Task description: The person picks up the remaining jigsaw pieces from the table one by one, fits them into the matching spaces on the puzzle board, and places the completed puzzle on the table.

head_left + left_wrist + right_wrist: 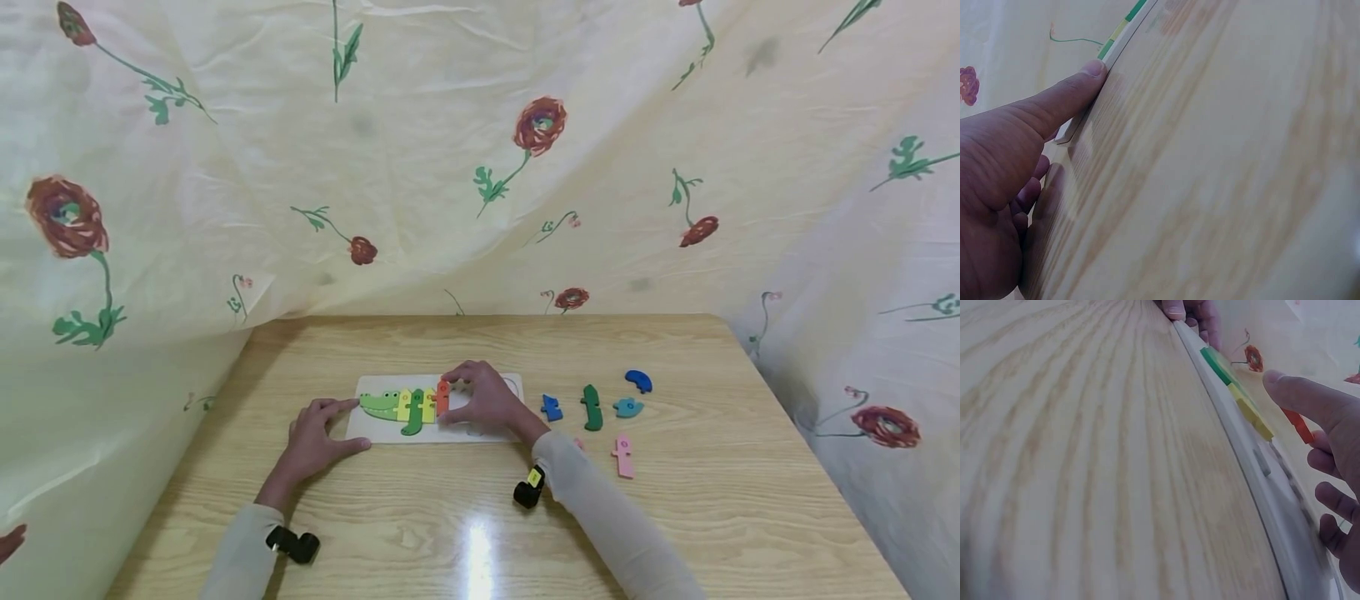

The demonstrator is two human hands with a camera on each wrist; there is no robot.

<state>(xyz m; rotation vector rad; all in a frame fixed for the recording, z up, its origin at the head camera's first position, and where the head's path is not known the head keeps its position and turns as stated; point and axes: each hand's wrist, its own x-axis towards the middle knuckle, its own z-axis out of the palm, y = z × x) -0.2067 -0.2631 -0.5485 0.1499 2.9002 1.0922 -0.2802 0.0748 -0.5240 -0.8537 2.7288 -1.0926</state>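
A white puzzle board [450,433] lies on the table with a light-green crocodile head piece [380,405] at its left end. Beside the head sit yellow pieces [405,406] and a green leg piece [413,423]. My right hand [487,400] pinches an orange puzzle piece [442,398] between thumb and fingers, just right of the yellow pieces. In the right wrist view, that orange piece [1298,425] looks raised and tilted over the board. At the board's left end, my left hand [315,437] touches it, with a straight thumb [1075,94] against the near edge.
Loose pieces lie right of the board: a small blue one [552,407], a dark-green one [592,407], a light-blue one [627,407], a curved blue one [639,381] and a pink one [623,457]. Another pink piece [579,444] is partly behind my right forearm. Flowered cloth [420,167] surrounds the wooden table.
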